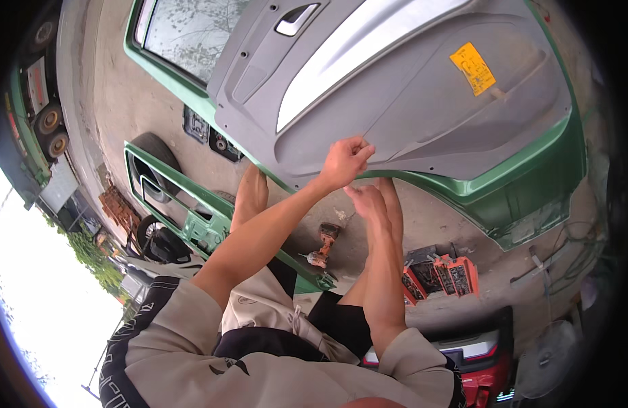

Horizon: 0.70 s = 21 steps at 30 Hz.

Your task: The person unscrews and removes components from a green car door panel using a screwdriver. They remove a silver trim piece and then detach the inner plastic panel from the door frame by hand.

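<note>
Before me lies a green vehicle door (504,194) with a grey trim panel (423,119) on its upper face. My left hand (348,162) is over the panel's near edge, its fingers closed in a pinch on a thin dark cord (385,112). From there the cord runs up across the panel toward the far side. Close beneath it, my right hand (368,202) is just off the door's near edge with its fingers curled. What those fingers hold, if anything, is too small to tell. A yellow label (473,68) is stuck on the panel, right of the cord.
An orange cordless drill (325,243) lies on the concrete by my legs. Right of it stands an unfolded orange toolbox (457,275). To the left are a green door frame (192,219), a tyre (166,153) and a black tool case (196,124). Something red (487,381) is behind at right.
</note>
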Each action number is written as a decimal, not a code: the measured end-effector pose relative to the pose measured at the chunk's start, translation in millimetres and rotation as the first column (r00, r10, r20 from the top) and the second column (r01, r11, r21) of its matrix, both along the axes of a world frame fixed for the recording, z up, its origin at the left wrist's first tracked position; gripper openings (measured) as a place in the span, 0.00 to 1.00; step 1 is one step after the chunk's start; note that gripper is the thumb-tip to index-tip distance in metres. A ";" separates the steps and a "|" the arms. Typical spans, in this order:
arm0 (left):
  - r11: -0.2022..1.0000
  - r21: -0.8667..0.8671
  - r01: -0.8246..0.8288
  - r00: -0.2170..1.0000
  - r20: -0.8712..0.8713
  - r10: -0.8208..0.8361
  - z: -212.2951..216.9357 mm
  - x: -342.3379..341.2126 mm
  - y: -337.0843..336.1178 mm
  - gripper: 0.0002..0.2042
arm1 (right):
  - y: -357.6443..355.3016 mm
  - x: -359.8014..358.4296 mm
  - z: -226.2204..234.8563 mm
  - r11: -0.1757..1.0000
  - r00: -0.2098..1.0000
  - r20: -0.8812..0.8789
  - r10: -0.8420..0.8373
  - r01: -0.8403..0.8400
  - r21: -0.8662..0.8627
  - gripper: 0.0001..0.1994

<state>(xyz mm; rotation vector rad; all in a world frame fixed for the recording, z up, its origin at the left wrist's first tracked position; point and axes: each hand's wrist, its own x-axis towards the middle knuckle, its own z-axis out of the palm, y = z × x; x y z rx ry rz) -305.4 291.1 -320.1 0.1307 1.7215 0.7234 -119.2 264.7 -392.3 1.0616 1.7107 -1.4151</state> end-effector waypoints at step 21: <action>0.798 -0.283 -0.532 0.791 0.168 0.588 -15.2 20.9 -425.0 0.09 | -153.7 -41.1 -9.3 0.820 0.837 0.351 0.420 -0.184 -0.542 0.22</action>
